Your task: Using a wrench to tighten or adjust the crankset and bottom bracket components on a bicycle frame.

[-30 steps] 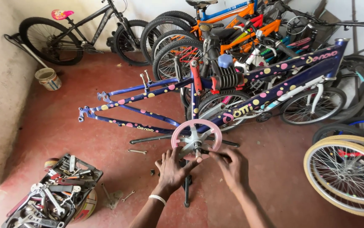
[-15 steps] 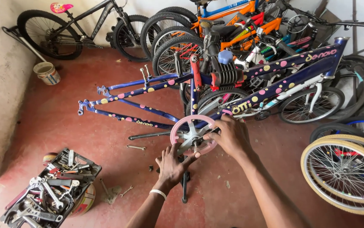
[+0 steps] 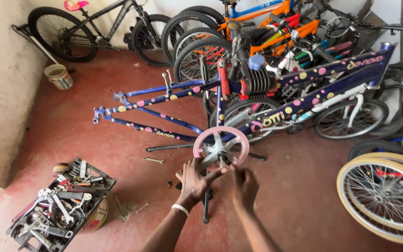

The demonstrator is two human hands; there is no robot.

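Both hands point(image 3: 218, 179) at pink chainring point(image 3: 220, 147) hub; fingertip grip unclear

Fingertips of left hand point(image 3: 196, 179) and right hand point(image 3: 243, 185) hidden behind pink chainring point(image 3: 220, 147); grip unclear; cream-rimmed wheel point(image 3: 384, 200) cut off right.

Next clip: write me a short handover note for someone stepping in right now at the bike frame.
Left hand: gripping the lower edge of the pink chainring.
Right hand: at the crank centre just below the ring; what it holds is hidden.
The dotted blue frame lies upside down without wheels on the red floor.
Loose spanner on the floor; tool tray at lower left.
Done: chainring is on the frame. Left: crank work in hand.
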